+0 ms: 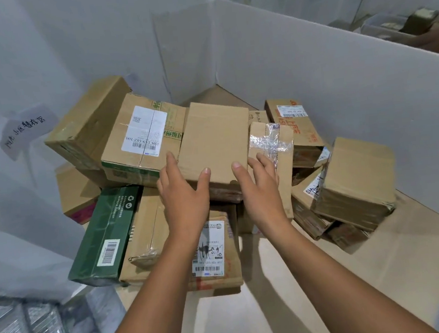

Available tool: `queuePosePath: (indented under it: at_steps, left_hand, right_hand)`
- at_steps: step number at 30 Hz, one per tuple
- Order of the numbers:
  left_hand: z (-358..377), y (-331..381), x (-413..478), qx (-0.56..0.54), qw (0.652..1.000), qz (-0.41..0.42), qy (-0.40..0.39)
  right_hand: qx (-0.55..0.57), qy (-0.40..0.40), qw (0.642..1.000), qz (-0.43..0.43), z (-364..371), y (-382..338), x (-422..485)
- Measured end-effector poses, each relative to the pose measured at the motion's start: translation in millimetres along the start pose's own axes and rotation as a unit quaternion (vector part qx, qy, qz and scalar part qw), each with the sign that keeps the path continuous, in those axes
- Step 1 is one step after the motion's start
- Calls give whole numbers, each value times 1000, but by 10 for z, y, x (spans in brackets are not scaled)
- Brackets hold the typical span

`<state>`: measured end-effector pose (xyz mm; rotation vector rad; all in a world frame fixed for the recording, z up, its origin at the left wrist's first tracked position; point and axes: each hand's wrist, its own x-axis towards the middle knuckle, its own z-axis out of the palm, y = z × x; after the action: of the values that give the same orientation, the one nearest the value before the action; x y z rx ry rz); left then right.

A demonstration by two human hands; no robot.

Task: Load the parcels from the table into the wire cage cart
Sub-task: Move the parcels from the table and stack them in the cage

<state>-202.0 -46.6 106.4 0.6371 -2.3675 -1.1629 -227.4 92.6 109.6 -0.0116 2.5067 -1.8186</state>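
Both hands reach forward, apart and unclenched: the left hand (184, 195) and right hand (261, 189) flank a plain brown cardboard box (213, 138), thumbs resting on its near top edge. That box tops a pile of taped cardboard parcels (353, 182) on the tan tabletop (379, 272), including a dark green carton (105, 235).
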Motion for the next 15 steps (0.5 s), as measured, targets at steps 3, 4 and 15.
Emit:
queuePosePath:
  at_steps: [3, 4, 15]
  left_hand:
    - [-93, 85, -164, -45, 999, -10, -16]
    - [-139, 135, -241, -56, 998, -10, -17]
    - [-872, 485, -1646, -193, 981, -3, 13]
  right_hand:
    - [59, -8, 998, -14, -84, -77, -190]
    - [73, -12, 997, -21, -123, -87, -263]
    - [132, -17, 988, -75, -756, -247, -1372]
